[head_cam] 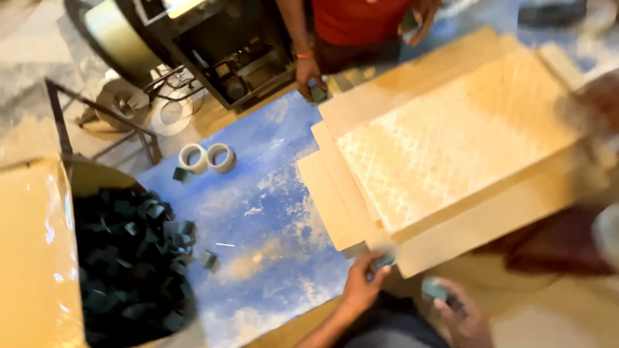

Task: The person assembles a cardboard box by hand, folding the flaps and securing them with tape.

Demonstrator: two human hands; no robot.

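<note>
Head view shows the left hand (362,283) at the near corner of the board stack (451,154), its grip closed on a small dark green block (383,260) that it presses against that corner. The right hand (459,312) sits just nearer than the stack's front edge, fingers curled round a second block (434,289); that grip is closed too, and its block is clear of the boards.

The stack is pale wood: several flat sheets laid askew, with the top one carrying a faint diamond lattice pattern. It lies on a bench (258,193) whose blue top is scuffed and dusted with white.

Left of the stack, a loose block (209,259) lies alone on the bench. Further left stands an open carton (32,258) with glossy tan flaps, heaped with many more dark blocks (129,258). Beyond the carton, still left of the stack, two tape rolls (207,157) stand side by side, with one more block (181,174) just beside them.

At the far corner of the stack another person's hand (311,77), with an orange band at the wrist, rests on a block there. That person wears a red shirt (354,19). Past the far-left corner of the stack stands a dark machine (219,51) with a large spool. Right of the stack the picture is blurred, and nothing there can be made out.
</note>
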